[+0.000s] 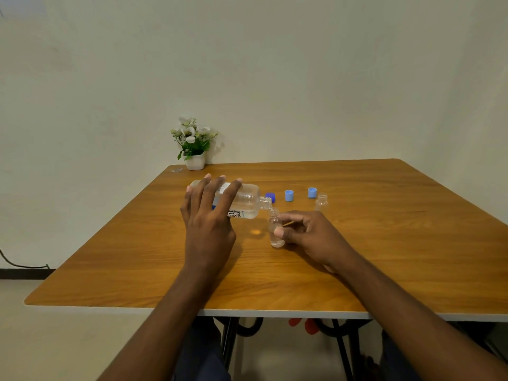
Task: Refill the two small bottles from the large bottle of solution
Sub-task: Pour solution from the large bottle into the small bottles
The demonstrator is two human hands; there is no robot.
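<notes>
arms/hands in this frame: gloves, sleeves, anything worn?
Both bare: the left hand and the right hand have no gloves, rings, watch or wristbands showing. Both forearms are uncovered right down to the frame edge, so no sleeves are visible. Short fingernails. No markings or cables on either arm.

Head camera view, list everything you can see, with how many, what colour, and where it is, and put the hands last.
Table: one, wood-brown top, fills the middle.
Large bottle: one, clear with white label, tipped sideways, mouth over a small bottle.
Small bottles: two, clear; one under the large bottle's mouth, one standing further right, open.
Dark cap: one, dark blue, behind the large bottle's neck.
Light caps: two, light blue, and, in a row right of the dark cap.
Flower pot: one, white, white flowers, far left corner.
Left hand: holds the large bottle.
Right hand: holds the near small bottle.
</notes>
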